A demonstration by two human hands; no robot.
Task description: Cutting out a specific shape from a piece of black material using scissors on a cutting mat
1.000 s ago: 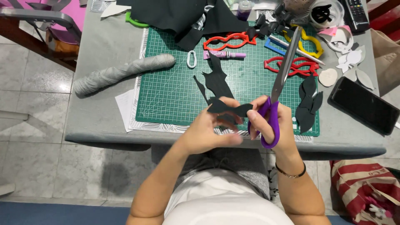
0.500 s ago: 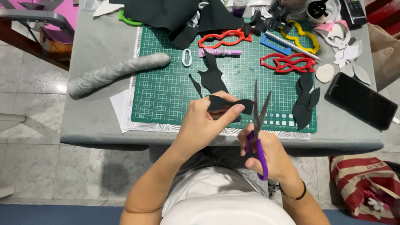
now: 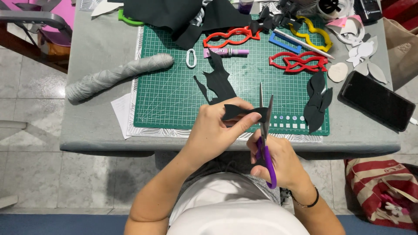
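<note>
Green cutting mat (image 3: 174,100), left hand (image 3: 215,130) pinching black cutout (image 3: 244,112), right hand (image 3: 278,159) gripping purple scissors (image 3: 264,139).

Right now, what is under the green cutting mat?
White paper sticks out beneath the green cutting mat at its left and near edges, on the grey table. What lies under the mat's middle is covered.

A grey table (image 3: 100,126) fills the centre over a pale tiled floor (image 3: 30,174). At ten o'clock stands a chair with a pink seat (image 3: 52,17); at four o'clock, a striped bag (image 3: 379,191). Light is even.
</note>
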